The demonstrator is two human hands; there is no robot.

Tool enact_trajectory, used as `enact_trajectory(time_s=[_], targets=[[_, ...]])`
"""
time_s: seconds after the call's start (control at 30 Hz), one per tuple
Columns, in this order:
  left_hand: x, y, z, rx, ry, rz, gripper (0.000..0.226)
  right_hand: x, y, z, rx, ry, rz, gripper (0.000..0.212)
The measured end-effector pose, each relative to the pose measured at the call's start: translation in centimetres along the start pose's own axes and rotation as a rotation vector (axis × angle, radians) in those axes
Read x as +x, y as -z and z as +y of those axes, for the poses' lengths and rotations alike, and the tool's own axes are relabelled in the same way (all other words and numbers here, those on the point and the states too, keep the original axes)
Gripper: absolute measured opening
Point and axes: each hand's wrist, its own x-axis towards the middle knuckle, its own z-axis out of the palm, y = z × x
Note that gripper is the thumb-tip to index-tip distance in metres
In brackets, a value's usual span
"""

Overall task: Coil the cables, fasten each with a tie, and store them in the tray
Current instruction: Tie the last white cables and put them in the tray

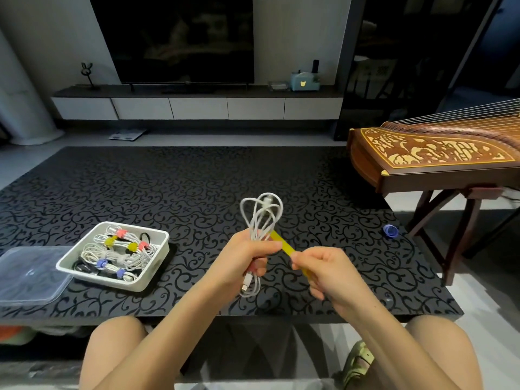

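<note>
left hand point(247, 256) grips coiled white cable point(260, 218) above table point(197, 187), its middle hidden in the fist | right hand point(326, 270) pinches yellow tie point(284, 246), far end covered | tray point(157, 263) left, holds tied cables

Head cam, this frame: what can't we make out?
Head view, yellow tie: one end is hidden behind the white cable coil and left hand, the other inside the right hand. Whether it is wrapped yet is unclear.
Head view, coil's middle: covered by the left hand.
Head view, tray: bundles overlap, so the count is unclear.
Head view, blue item: too small to identify.
Head view, clear lid: cut off by the left edge.
</note>
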Motion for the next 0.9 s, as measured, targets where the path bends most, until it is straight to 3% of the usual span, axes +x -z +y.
enact_trajectory(time_s=[0.13,0.2,0.4,0.63,0.73,0.9], targets=[[-0.2,0.2,0.7,-0.136,0.184,-0.229,0.078,1.8,1.1,-0.4,0.017,-0.074,0.252,0.029],[-0.2,-0.2,0.8,-0.19,0.265,-0.275,0.089,2.5,0.8,-0.7,-0.023,-0.087,0.277,0.029],[-0.7,-2.2,0.6,-0.062,0.309,-0.118,0.057,2.1,-1.3,-1.6,0.027,0.075,-0.054,0.031],[-0.3,-2.3,0.2,0.065,0.068,0.108,0.034,0.9,-1.5,-1.6,0.106,0.148,-0.187,0.04],[-0.1,-2.6,0.2,0.098,-0.025,0.246,0.03,0.4,-1.4,-1.4,0.146,0.149,-0.185,0.029],[0.7,-2.3,0.2,0.171,-0.017,0.395,0.028,-1.5,-0.3,-0.3,0.642,0.146,-0.185,0.032]])
